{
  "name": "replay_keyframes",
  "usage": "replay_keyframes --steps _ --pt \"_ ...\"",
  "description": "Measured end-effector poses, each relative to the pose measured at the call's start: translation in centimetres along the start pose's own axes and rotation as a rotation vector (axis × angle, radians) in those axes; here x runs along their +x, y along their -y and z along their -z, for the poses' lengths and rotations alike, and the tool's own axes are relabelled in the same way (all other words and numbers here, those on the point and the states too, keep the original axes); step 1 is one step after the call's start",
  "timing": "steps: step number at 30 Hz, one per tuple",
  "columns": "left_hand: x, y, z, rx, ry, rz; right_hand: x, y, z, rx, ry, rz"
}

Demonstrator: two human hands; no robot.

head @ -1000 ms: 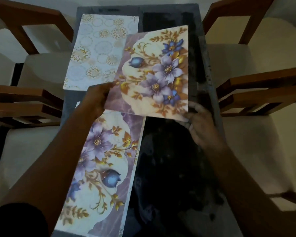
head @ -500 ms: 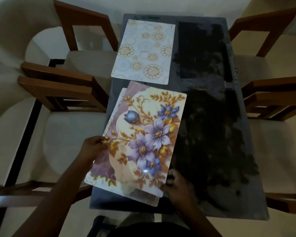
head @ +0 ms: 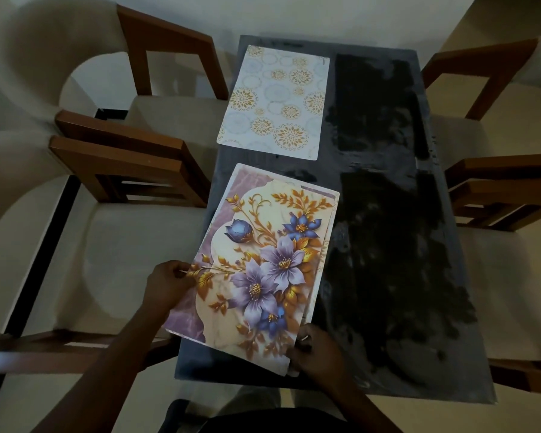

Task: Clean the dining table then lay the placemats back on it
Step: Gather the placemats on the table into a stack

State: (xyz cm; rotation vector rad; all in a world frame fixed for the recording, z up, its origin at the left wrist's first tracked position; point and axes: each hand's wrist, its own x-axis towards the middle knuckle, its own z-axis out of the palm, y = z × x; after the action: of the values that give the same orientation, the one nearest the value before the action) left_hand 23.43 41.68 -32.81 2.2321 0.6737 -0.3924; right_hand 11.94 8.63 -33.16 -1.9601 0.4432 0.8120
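The fingers of the left hand [head: 169, 285] are curled round the left long edge of the floral placemat [head: 263, 270], thumb on top, pinching it. The right hand [head: 316, 351] grips the mat's near right corner, fingers bent over the edge. The mat lies slanted over the near left part of the table [head: 388, 245], its near left corner jutting past the table's edge. A thin pale strip [head: 323, 270] along its right side looks like a second mat underneath, though how much of one lies there cannot be told.

The table top is dark and glossy, with blotchy, smeared patches over its right half. Farther along the left side, apart from the floral mat, a circle-patterned placemat [head: 275, 101] lies flat, pale with gold medallions.

The room is dim. Wooden chairs with cream seats stand on both sides: a near left chair [head: 122, 164] with its back close to the table's edge, a far left chair [head: 169, 57], a near right chair [head: 497, 189] and a far right chair [head: 481, 73]. The floor is pale, and a black line [head: 38, 254] runs across it at the left.

Both forearms reach in from the bottom edge and cover the near rim of the table between them. Dark clothing [head: 231, 420] at the bottom is cut off by the frame. The right hand's fingertips are hidden under the mat's corner.
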Motion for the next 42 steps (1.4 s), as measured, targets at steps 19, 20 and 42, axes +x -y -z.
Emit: replay_keyframes --steps 19,20,42 --pt "17.9 -17.1 0.5 -0.249 0.030 -0.072 18.5 15.5 14.1 0.450 -0.256 0.118" --pt "19.3 -18.3 0.2 -0.254 0.032 -0.065 19.9 16.5 14.8 0.504 -0.257 0.112" --pt "28.7 -25.7 -1.4 -0.816 -0.090 0.079 28.6 23.4 18.5 0.776 -0.186 0.043"
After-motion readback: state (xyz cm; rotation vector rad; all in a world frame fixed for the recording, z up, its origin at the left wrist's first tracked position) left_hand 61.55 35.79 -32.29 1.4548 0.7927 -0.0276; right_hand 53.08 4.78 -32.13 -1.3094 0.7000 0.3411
